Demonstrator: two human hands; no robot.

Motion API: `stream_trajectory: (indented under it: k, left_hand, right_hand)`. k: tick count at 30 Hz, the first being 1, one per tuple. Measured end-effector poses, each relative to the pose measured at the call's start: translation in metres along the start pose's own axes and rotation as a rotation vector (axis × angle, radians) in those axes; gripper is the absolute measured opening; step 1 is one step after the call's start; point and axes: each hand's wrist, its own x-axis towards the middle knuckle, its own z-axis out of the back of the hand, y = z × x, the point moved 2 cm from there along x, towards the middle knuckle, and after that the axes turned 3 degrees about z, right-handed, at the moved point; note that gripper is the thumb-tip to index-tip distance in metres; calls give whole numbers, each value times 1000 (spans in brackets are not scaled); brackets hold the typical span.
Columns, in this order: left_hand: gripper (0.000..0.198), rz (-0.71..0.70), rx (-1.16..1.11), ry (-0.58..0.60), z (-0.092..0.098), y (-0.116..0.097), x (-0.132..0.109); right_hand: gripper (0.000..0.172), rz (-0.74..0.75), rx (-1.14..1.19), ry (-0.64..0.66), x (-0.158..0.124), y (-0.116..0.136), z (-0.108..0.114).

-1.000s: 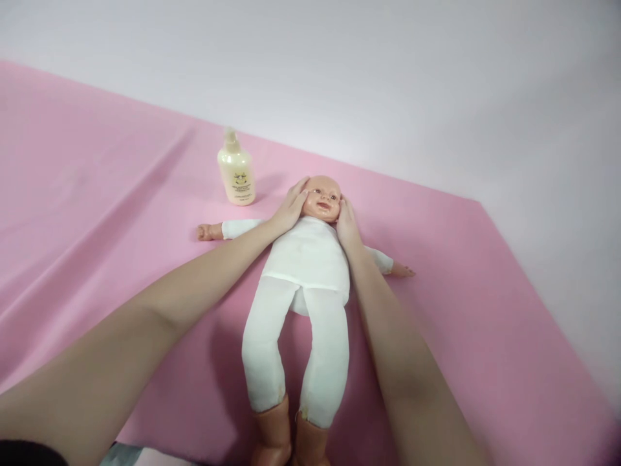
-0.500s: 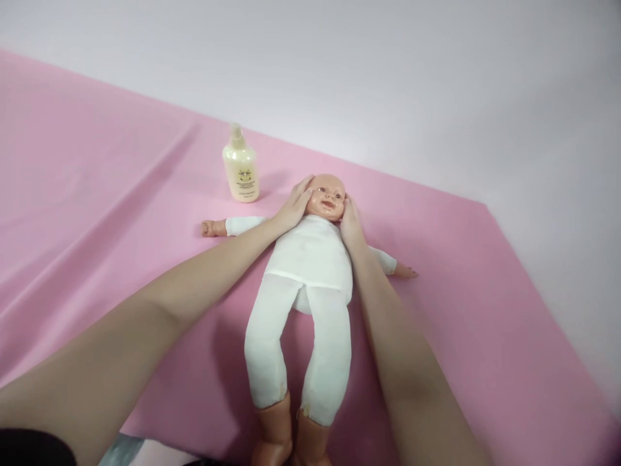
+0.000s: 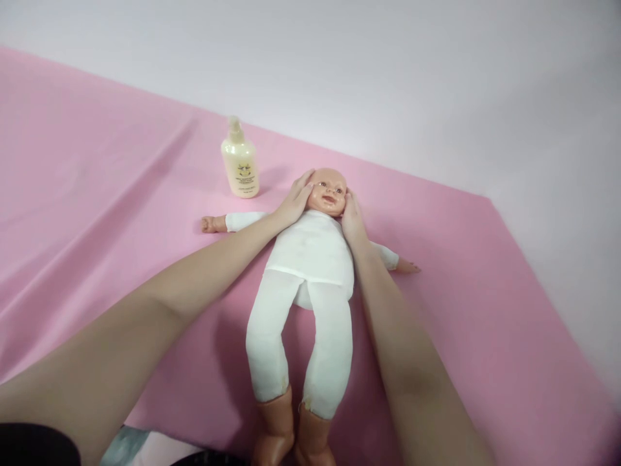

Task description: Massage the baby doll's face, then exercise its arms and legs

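A baby doll (image 3: 313, 252) in a white top and trousers lies on its back, its arms stretched out to both sides and its feet towards me. My left hand (image 3: 295, 202) rests against one side of the doll's bald head, fingers long and extended along the cheek and temple. Against the opposite side lies my right hand (image 3: 353, 217), its fingers likewise stretched upward along the cheek. The head sits between both palms, which are hidden where they touch it.
Left of the doll's head stands a pale yellow pump bottle (image 3: 240, 169) with a printed label. A pink cloth (image 3: 485, 291), creased at the left, covers the table. Behind it is a white wall (image 3: 388, 71).
The whole view has shifted slightly, so everything appears a little higher. Both hands keep their places at the sides of the doll's head.
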Motion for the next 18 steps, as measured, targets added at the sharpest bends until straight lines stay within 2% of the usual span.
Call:
stream_trajectory:
  k: [6, 13, 18]
  left_hand:
    - [81, -24, 0, 45, 1, 0, -1]
    - [81, -19, 2, 29, 1, 2, 1]
    - [79, -12, -13, 17, 0, -1, 0]
  right_hand:
    - [62, -21, 11, -29, 3, -2, 2]
    - [72, 19, -49, -62, 10, -12, 7]
    - [70, -6, -31, -56, 9, -10, 7]
